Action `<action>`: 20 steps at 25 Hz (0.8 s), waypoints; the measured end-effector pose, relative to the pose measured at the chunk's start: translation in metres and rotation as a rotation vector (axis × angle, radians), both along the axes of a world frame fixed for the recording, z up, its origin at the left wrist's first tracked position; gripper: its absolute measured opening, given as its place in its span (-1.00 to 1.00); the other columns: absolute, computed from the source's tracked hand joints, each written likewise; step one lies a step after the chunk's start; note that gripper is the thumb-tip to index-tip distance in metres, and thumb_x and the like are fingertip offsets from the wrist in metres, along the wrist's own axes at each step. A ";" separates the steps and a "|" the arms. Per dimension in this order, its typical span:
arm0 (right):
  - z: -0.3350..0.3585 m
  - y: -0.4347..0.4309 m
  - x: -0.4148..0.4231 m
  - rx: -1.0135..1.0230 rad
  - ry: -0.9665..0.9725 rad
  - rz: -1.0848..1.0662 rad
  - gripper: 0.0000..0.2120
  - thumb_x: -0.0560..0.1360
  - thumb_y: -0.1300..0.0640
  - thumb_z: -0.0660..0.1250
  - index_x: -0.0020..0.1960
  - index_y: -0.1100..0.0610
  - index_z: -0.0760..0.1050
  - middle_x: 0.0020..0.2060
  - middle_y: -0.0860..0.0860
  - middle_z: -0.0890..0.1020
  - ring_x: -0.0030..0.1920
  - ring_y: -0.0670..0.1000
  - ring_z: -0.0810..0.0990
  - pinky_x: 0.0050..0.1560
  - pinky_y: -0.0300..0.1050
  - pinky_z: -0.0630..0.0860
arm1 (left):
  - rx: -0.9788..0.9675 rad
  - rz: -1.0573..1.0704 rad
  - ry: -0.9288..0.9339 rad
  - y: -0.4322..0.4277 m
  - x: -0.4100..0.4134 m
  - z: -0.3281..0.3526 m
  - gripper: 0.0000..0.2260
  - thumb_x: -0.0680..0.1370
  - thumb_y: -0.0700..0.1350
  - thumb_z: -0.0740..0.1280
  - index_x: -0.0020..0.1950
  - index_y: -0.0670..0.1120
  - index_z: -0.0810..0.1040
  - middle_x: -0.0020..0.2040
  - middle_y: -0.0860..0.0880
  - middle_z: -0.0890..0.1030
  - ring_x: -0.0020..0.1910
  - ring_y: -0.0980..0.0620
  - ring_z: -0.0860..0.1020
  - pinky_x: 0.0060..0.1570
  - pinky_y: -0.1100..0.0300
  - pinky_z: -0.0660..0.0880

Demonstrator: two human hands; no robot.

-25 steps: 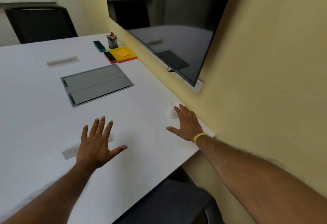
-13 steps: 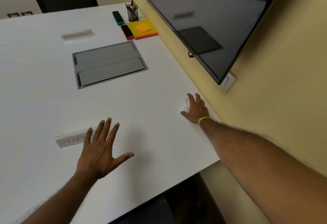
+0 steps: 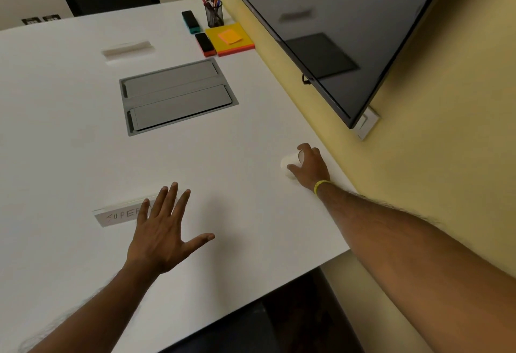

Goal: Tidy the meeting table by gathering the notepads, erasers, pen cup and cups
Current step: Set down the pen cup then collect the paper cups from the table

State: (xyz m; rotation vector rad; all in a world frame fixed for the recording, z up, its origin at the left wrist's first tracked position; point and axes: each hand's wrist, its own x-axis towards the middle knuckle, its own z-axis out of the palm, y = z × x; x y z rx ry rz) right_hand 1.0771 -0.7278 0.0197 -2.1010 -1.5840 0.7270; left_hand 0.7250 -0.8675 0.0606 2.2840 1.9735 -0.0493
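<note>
One white bench carries it all: at its far wall edge sit the yellow notepads, mesh pen cup, teal eraser and red eraser, well apart from the small white cup at the near wall edge. The right hand curls its fingers round that cup, while the left hand lies spread and released over a name card. A light hold on its wall seems best, so it neither crushes nor slips when carried over.

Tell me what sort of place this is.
Probably an office meeting room: a white table with a grey recessed cable hatch, a large black wall-mounted screen, and a black mesh pen cup.
</note>
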 end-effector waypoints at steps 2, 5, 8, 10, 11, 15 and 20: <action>0.015 -0.010 -0.011 0.000 0.287 -0.135 -0.46 0.42 0.11 0.51 0.33 0.09 0.39 0.27 0.12 0.45 0.20 0.15 0.52 0.17 0.04 0.53 | -0.008 -0.007 -0.025 -0.003 0.003 0.007 0.00 0.35 0.62 -0.12 0.61 0.02 -0.10 0.62 -0.03 -0.13 0.60 -0.02 -0.15 0.55 -0.14 -0.07; 0.046 -0.034 -0.041 -0.049 0.986 -0.362 -0.51 0.47 0.19 0.49 0.32 0.17 0.38 0.29 0.17 0.45 0.14 0.15 0.54 -0.03 0.02 0.63 | -0.036 0.003 -0.176 -0.009 0.004 0.024 0.00 0.34 0.62 -0.07 0.61 0.03 -0.05 0.63 -0.02 -0.03 0.60 -0.02 -0.05 0.55 -0.10 0.02; 0.078 -0.070 -0.085 -0.149 1.339 -0.331 -0.51 0.54 0.17 0.40 0.39 0.28 0.35 0.20 0.21 0.48 0.13 0.17 0.54 -0.05 -0.02 0.64 | -0.035 0.088 -0.469 -0.019 0.001 0.048 -0.02 0.34 0.57 0.13 0.58 0.01 0.10 0.58 -0.03 0.21 0.55 -0.04 0.17 0.50 -0.09 0.20; 0.100 -0.096 -0.120 -0.212 1.408 -0.254 -0.55 0.56 0.12 0.36 0.38 0.28 0.38 0.14 0.22 0.51 0.13 0.19 0.56 -0.01 -0.04 0.65 | -0.037 0.166 -0.661 -0.028 -0.008 0.066 -0.06 0.34 0.52 0.23 0.56 0.00 0.18 0.54 -0.03 0.30 0.50 -0.04 0.27 0.45 -0.07 0.28; 0.112 -0.111 -0.140 -0.235 1.436 -0.223 -0.57 0.56 0.11 0.36 0.36 0.27 0.41 0.12 0.22 0.53 0.12 0.20 0.57 0.04 -0.04 0.65 | -0.064 0.201 -0.765 -0.034 -0.016 0.075 -0.07 0.33 0.50 0.26 0.55 0.00 0.20 0.53 -0.03 0.32 0.49 -0.04 0.30 0.43 -0.07 0.30; 0.158 -0.167 -0.228 -0.245 1.500 -0.141 -0.54 0.54 0.09 0.37 0.38 0.26 0.43 0.09 0.22 0.54 0.10 0.19 0.58 0.09 -0.01 0.63 | -0.201 0.208 -1.030 -0.063 -0.062 0.104 -0.10 0.33 0.48 0.26 0.52 -0.04 0.28 0.48 -0.04 0.39 0.43 -0.05 0.38 0.40 -0.08 0.35; 0.189 -0.226 -0.344 -0.207 1.545 -0.117 -0.55 0.52 0.10 0.38 0.35 0.27 0.47 0.07 0.23 0.58 0.07 0.17 0.60 0.12 0.02 0.63 | -0.187 0.204 -1.383 -0.109 -0.142 0.134 -0.35 0.41 0.37 0.27 0.30 -0.06 0.48 0.16 0.05 0.60 0.20 0.02 0.55 0.00 0.25 0.49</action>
